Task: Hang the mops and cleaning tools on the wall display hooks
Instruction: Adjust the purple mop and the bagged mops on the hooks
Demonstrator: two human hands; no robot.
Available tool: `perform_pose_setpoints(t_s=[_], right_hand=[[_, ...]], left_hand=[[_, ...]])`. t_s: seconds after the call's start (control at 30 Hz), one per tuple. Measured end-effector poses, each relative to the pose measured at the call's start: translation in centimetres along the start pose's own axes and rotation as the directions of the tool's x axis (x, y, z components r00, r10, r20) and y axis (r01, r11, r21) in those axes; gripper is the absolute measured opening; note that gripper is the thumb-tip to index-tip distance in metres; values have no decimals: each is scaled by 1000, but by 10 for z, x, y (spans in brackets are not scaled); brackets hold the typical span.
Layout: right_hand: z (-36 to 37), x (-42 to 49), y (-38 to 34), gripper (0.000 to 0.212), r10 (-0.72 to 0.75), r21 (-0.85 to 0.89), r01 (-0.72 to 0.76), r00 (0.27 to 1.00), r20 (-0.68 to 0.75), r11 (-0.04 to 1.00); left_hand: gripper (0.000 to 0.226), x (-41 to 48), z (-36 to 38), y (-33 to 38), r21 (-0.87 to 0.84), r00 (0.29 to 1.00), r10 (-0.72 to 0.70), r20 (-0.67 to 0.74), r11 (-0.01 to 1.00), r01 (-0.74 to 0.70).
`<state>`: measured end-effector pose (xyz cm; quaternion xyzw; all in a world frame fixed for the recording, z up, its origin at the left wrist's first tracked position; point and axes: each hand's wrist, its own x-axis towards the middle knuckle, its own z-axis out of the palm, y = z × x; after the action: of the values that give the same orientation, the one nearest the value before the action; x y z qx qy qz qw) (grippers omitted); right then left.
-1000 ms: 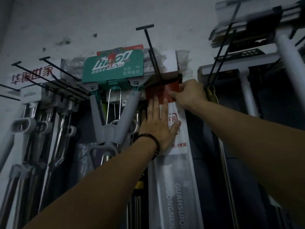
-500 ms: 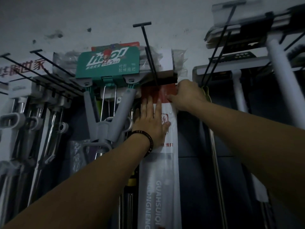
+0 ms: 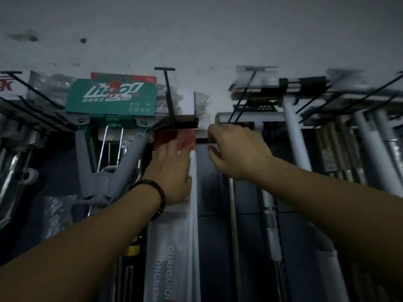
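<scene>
**Bagged mop under the black hook**

My left hand (image 3: 169,173) lies flat with straight fingers, pressing the bagged mop (image 3: 174,247) against the wall display. Its sleeve is glossy white plastic with grey lettering, and its crinkled red top reaches the thin black T-ended hook (image 3: 169,94). My right hand (image 3: 235,151) is just right of the sleeve's top corner, fingers bent (too blurred to tell whether they pinch anything). To the left hangs a grey forked mop (image 3: 87,153) under a green card (image 3: 113,98). A dark beaded bracelet (image 3: 157,197) circles my left wrist.
</scene>
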<state>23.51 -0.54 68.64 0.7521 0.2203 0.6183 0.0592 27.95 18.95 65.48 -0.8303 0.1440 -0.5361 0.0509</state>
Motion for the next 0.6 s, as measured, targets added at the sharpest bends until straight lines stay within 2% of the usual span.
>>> perform_pose_setpoints(t_s=[0.17, 0.3, 0.37, 0.47, 0.6], right_hand=[[-41, -24, 45, 25, -31, -114, 14, 989, -143, 993], [-63, -32, 87, 30, 60, -209, -110, 971, -230, 972], [-67, -35, 105, 40, 117, -225, -166, 970, -215, 960], [-67, -37, 120, 55, 204, -152, -231, 964, -172, 961], [-64, -32, 124, 68, 249, -66, -252, 967, -47, 965]], left_hand=[[78, 22, -42, 36, -234, 984, 81, -160, 965, -117], [92, 47, -68, 64, -276, 964, 155, -215, 937, -213], [100, 59, -74, 74, -248, 967, 190, -170, 941, -228], [109, 74, -75, 85, -199, 973, 206, -103, 954, -223], [115, 86, -70, 87, -221, 979, 180, -95, 955, -197]])
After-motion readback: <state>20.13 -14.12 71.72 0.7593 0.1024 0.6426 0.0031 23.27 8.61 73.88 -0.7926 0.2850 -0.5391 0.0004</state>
